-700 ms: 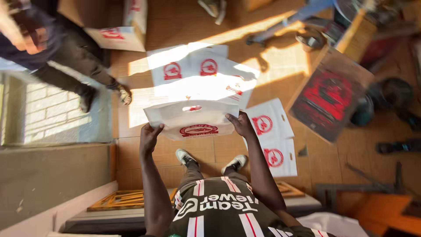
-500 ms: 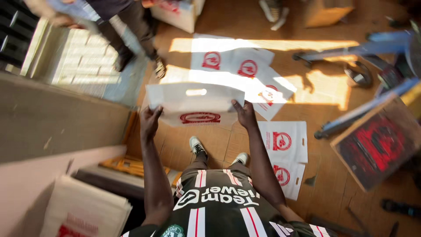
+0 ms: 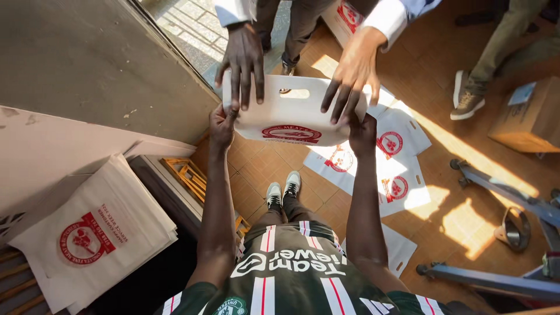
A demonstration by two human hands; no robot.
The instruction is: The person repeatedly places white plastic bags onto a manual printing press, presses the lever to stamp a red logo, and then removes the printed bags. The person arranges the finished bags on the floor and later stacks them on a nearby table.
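Note:
I hold a white carrier bag (image 3: pixel 290 114) with a red round print and a cut-out handle out in front of me. My left hand (image 3: pixel 222 123) grips its left edge, my right hand (image 3: pixel 363 133) its right edge. Another person stands opposite me. One of that person's hands (image 3: pixel 241 56) lies on the bag's upper left, the other hand (image 3: pixel 350 76) on its upper right, fingers spread over the top.
A stack of the same white bags (image 3: pixel 90 239) lies on a surface at the lower left. More bags (image 3: pixel 396 169) are scattered on the tiled floor. A cardboard box (image 3: pixel 528 116) stands at the right, metal frame legs (image 3: pixel 496 192) lower right, someone's shoe (image 3: pixel 466 99) nearby.
My view swung left and down. Another person's two hands have come in from above and settled on the top of the bag I hold out.

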